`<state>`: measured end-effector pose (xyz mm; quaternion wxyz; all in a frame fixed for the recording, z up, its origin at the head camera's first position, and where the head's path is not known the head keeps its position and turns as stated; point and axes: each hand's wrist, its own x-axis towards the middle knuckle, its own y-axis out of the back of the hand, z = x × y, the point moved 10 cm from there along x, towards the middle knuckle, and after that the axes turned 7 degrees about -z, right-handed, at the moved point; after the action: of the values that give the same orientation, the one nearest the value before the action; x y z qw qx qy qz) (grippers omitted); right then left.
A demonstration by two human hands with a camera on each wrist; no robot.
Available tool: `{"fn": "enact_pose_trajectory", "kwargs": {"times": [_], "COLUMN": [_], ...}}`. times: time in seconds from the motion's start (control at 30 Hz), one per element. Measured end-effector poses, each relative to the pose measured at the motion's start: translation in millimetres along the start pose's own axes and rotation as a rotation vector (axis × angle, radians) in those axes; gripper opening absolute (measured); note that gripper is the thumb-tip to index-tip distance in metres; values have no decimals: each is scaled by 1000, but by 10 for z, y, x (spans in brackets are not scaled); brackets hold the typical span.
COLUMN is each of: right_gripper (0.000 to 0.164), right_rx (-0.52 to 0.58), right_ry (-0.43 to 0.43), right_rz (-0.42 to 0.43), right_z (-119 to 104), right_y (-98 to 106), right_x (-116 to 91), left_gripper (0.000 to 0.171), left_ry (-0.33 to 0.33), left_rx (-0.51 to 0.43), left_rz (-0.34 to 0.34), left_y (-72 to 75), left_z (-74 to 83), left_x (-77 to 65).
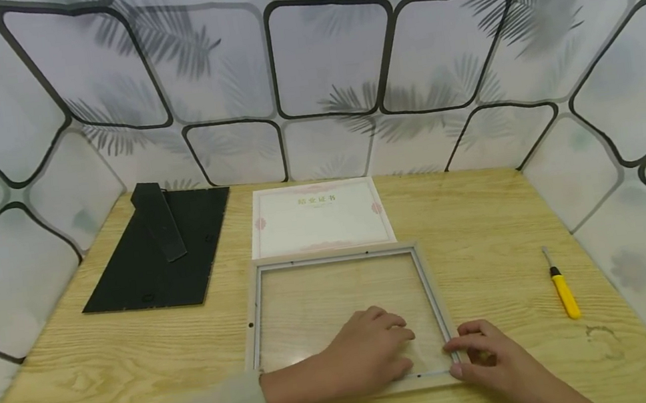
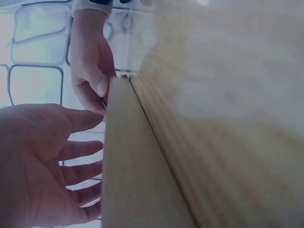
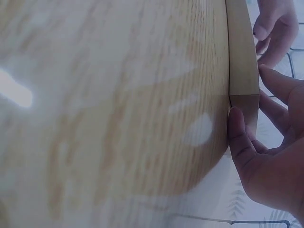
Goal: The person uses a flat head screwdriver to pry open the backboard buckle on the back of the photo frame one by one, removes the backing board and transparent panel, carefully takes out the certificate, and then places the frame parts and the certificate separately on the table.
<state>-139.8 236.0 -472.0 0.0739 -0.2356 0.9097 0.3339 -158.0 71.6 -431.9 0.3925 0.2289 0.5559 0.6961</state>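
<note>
A picture frame [image 1: 329, 255] with a pale wooden border lies on the table, showing its inner silver-grey rim and clear pane. Over the pane's lower right part is my left hand [image 1: 367, 352], its fingers loosely bent and holding nothing. My right hand [image 1: 494, 360] grips the frame's near right corner, with thumb and fingers at its edge. In the right wrist view, fingers of the right hand [image 3: 275, 166] bend round the frame's corner [image 3: 243, 52]. The left wrist view has the left hand [image 2: 42, 166] beside the frame's side [image 2: 137, 166].
A certificate [image 1: 320, 229] with a pink border lies just beyond the frame. To the left is a black backing board [image 1: 126, 273] with its stand [image 1: 159, 225] folded out. A yellow-handled screwdriver [image 1: 565, 296] lies at the right. Patterned walls [image 1: 330, 59] border the wooden table [image 1: 483, 222].
</note>
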Motion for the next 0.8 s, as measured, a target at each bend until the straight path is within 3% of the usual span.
{"fn": "enact_pose_trajectory", "kwargs": {"times": [0.27,0.43,0.67,0.8], "right_gripper": [21,20,20,29], "right_rx": [-22,-20,-7,-1], "right_ry": [68,67,89,100], "right_rz": [64,93,102,97], "right_z": [-70,-85,-107,-115], "right_y": [27,53,54,50], "right_x": [-3,-4,2,12], "left_gripper": [29,22,16,13], "left_ry": [-20,-49,-81,-103], "left_rx": [-128,-56,32,83], "left_rz": [8,57,33,71], "left_y": [-27,-27,-82,-54], "left_z": [91,172,274,315], "left_x": [-189,-228,-218,-226]}}
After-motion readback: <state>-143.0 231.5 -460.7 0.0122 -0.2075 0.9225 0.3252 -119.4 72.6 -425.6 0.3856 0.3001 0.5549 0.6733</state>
